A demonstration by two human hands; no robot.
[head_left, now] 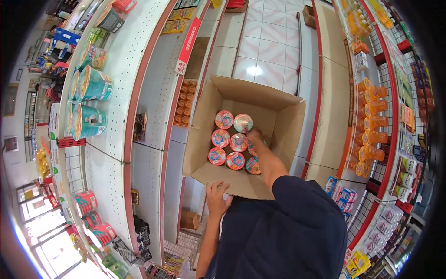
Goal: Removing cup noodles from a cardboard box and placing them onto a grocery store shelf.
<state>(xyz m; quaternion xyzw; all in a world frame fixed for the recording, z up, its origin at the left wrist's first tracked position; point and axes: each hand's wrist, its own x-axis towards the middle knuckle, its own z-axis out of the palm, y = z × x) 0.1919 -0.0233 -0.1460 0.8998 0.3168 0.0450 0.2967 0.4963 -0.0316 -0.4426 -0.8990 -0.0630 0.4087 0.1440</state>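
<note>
An open cardboard box (289, 118) in front of me holds several round instant noodle cups with colourful lids, one a red-and-blue cup (235, 160) near the front. My right hand (255, 136) reaches into it, its fingers closed at the edge of a noodle cup (243, 122) with a paler, greenish lid. The fingertips are partly hidden. Another cup lies partly under my right forearm. At the box's near left corner my left hand (216, 197) grips the cardboard edge, with its fingers over the rim.
On the left, a white perforated shelf (111, 111) carries teal noodle cups (94, 84) and, nearer, red cups (87, 202). To the right, a shelf rack has orange bottles (375, 122) and small packets (344, 197). Tiled floor (265, 44) shows beyond the box.
</note>
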